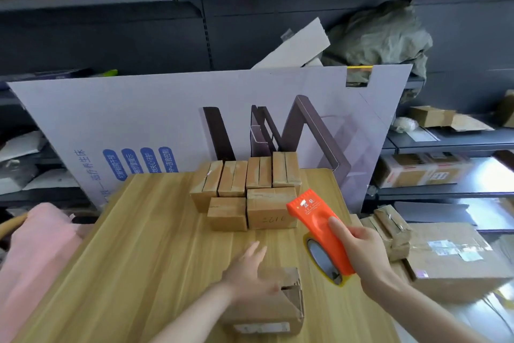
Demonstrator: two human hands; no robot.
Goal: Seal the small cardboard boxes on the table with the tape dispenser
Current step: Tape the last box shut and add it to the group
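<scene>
While the right hand [361, 248] grips the orange dispenser [319, 228] above the table [139, 231], the left hand [250, 270], fingers spread, seems to rest on a box [267, 312].

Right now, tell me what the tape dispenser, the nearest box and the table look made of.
Tape dispenser: bright orange, smooth moulded plastic by its sheen, held in the right hand.
Nearest box: brown corrugated cardboard, matte, with a torn, ragged flap edge.
Table: pale wood-grain top, probably laminate; the even printed-looking grain suggests it.
</scene>
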